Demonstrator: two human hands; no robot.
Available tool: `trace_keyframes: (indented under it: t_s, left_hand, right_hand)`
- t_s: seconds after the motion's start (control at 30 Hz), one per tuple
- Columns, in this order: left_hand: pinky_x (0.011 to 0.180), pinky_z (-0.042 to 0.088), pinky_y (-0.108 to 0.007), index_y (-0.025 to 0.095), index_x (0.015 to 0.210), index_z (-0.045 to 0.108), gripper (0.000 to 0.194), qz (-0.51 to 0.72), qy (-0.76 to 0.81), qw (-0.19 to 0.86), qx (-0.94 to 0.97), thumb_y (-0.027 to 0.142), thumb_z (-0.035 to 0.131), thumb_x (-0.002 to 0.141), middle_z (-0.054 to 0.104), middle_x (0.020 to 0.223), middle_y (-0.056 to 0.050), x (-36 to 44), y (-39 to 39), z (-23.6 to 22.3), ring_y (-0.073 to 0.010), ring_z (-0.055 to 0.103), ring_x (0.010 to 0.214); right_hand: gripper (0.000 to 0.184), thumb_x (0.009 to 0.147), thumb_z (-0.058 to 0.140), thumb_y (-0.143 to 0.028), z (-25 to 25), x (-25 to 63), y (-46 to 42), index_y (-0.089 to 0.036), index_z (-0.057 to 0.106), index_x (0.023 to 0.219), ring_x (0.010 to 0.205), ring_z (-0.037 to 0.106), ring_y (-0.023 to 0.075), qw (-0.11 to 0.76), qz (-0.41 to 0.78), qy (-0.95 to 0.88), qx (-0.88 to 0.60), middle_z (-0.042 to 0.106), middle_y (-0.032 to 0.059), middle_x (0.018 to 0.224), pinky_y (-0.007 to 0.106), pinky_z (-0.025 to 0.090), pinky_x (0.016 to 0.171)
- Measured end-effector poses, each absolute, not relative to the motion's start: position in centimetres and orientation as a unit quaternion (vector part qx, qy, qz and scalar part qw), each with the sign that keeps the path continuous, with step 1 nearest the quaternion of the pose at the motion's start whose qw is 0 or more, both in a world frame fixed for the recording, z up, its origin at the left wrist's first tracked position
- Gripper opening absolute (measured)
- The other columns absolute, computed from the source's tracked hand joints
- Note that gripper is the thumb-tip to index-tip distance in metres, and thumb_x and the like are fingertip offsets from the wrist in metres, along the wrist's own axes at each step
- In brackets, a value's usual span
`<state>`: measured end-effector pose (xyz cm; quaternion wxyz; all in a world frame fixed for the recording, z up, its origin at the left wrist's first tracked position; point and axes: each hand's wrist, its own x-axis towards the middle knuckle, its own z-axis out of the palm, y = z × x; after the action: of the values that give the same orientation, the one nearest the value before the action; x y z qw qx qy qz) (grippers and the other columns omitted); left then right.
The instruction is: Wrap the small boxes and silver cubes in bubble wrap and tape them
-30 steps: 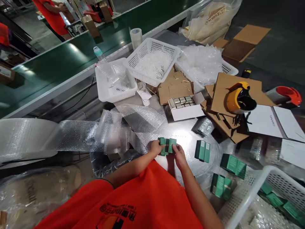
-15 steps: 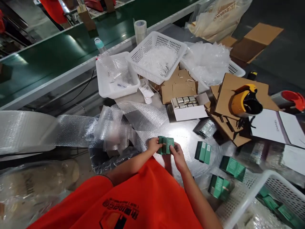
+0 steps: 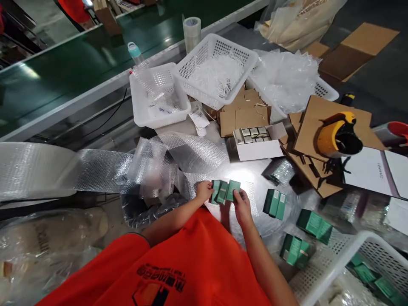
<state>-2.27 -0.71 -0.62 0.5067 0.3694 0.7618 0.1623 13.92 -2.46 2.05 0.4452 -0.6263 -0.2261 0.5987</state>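
Three small green boxes (image 3: 225,190) stand side by side on a sheet of bubble wrap (image 3: 204,178) close to my body. My left hand (image 3: 203,191) grips the left end of the row, fingers closed on it. My right hand (image 3: 242,203) pinches the right end box. More green boxes lie to the right: a pair (image 3: 274,203), another pair (image 3: 314,223) and one (image 3: 295,250) by the white basket (image 3: 338,259).
A bubble wrap roll (image 3: 32,170) lies at left. White baskets (image 3: 159,95) (image 3: 216,74), an open white carton of small boxes (image 3: 255,142), cardboard sheets (image 3: 318,123) and a yellow tape dispenser (image 3: 338,136) stand beyond. A green conveyor belt (image 3: 79,63) runs behind.
The green boxes have spread slightly apart in my hands, the right one tilting outward. The view has shifted a little; both hands stay on the row.
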Motion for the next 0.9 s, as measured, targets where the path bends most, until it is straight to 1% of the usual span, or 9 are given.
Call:
trace_keyframes:
  t_s: [0.13, 0.27, 0.4, 0.47, 0.53, 0.63, 0.77, 0.83, 0.9]
  left_hand:
    - [0.076, 0.054, -0.027, 0.015, 0.098, 0.072, 0.027, 0.167, 0.760, 0.512, 0.362, 0.005, 0.070, 0.074, 0.072, 0.090, -0.004, -2.2, -0.7, -1.2, -0.0162, 0.068, 0.081]
    - [0.076, 0.054, -0.027, 0.017, 0.096, 0.070, 0.024, 0.167, 0.757, 0.512, 0.370, 0.006, 0.070, 0.075, 0.071, 0.087, -0.001, -2.3, -0.8, -1.2, -0.0144, 0.067, 0.078]
    - [0.079, 0.052, -0.027, 0.017, 0.094, 0.069, 0.021, 0.157, 0.752, 0.507, 0.390, 0.006, 0.070, 0.075, 0.070, 0.085, -0.001, -2.4, -0.9, -0.3, -0.0154, 0.066, 0.081]
    - [0.083, 0.051, -0.028, 0.017, 0.096, 0.068, 0.024, 0.149, 0.752, 0.503, 0.399, 0.006, 0.070, 0.076, 0.069, 0.086, -0.002, -2.4, -1.0, 0.3, -0.0168, 0.066, 0.084]
    - [0.089, 0.049, -0.030, 0.018, 0.107, 0.066, 0.032, 0.141, 0.758, 0.483, 0.415, 0.006, 0.070, 0.077, 0.069, 0.096, -0.004, -2.1, -1.2, 1.2, -0.0189, 0.065, 0.092]
    - [0.095, 0.047, -0.033, 0.021, 0.122, 0.059, 0.043, 0.118, 0.758, 0.409, 0.494, 0.013, 0.070, 0.081, 0.060, 0.122, -0.009, -1.1, -1.7, 2.8, -0.0227, 0.060, 0.108]
    - [0.096, 0.047, -0.038, 0.020, 0.119, 0.063, 0.037, 0.047, 0.710, 0.356, 0.606, 0.026, 0.072, 0.083, 0.047, 0.140, -0.014, 1.2, -2.4, 4.6, -0.0320, 0.050, 0.123]
    - [0.099, 0.046, -0.044, 0.017, 0.118, 0.065, 0.038, 0.018, 0.697, 0.343, 0.629, 0.029, 0.073, 0.083, 0.040, 0.149, -0.018, 2.2, -2.5, 5.0, -0.0377, 0.044, 0.129]
    - [0.105, 0.041, -0.051, 0.015, 0.119, 0.066, 0.042, 0.008, 0.695, 0.333, 0.638, 0.030, 0.075, 0.081, 0.034, 0.155, -0.019, 3.1, -2.4, 5.1, -0.0420, 0.037, 0.134]
  right_hand:
    - [0.065, 0.052, 0.082, -0.072, 1.5, 13.9, -2.0, -0.024, 0.062, 0.092, 0.086, 0.063, 0.0223, 0.430, 0.560, -0.270, -0.655, 0.069, 0.0020, 0.088, 0.036, 0.053, 0.077]
    - [0.064, 0.052, 0.081, -0.071, 0.8, 14.2, -2.4, -0.024, 0.062, 0.091, 0.085, 0.063, 0.0218, 0.428, 0.525, -0.268, -0.685, 0.070, 0.0016, 0.086, 0.035, 0.053, 0.077]
    - [0.066, 0.047, 0.081, -0.074, -0.2, 15.2, -3.4, -0.024, 0.058, 0.084, 0.077, 0.065, 0.0220, 0.422, 0.525, -0.203, -0.711, 0.068, 0.0005, 0.076, 0.034, 0.054, 0.068]
    - [0.070, 0.044, 0.081, -0.076, -0.5, 15.2, -3.8, -0.025, 0.056, 0.084, 0.073, 0.066, 0.0219, 0.416, 0.537, -0.172, -0.713, 0.068, -0.0005, 0.073, 0.034, 0.054, 0.062]
    - [0.071, 0.044, 0.081, -0.077, -0.6, 14.9, -4.0, -0.025, 0.055, 0.085, 0.071, 0.066, 0.0219, 0.412, 0.551, -0.158, -0.708, 0.068, -0.0012, 0.072, 0.033, 0.054, 0.059]
    - [0.066, 0.051, 0.077, -0.077, -0.5, 14.5, -3.9, -0.026, 0.052, 0.085, 0.073, 0.067, 0.0223, 0.410, 0.568, -0.168, -0.694, 0.067, -0.0012, 0.073, 0.032, 0.054, 0.058]
    - [0.060, 0.058, 0.072, -0.078, -0.6, 14.9, -3.7, -0.026, 0.053, 0.081, 0.070, 0.065, 0.0220, 0.416, 0.575, -0.180, -0.681, 0.065, -0.0008, 0.070, 0.034, 0.052, 0.060]
    - [0.060, 0.055, 0.073, -0.076, -0.8, 15.4, -3.9, -0.026, 0.053, 0.080, 0.069, 0.064, 0.0214, 0.421, 0.560, -0.180, -0.691, 0.064, -0.0014, 0.069, 0.033, 0.051, 0.061]
    - [0.060, 0.051, 0.077, -0.073, -1.0, 15.8, -4.1, -0.025, 0.054, 0.080, 0.070, 0.062, 0.0205, 0.427, 0.529, -0.180, -0.711, 0.063, -0.0021, 0.069, 0.032, 0.050, 0.062]
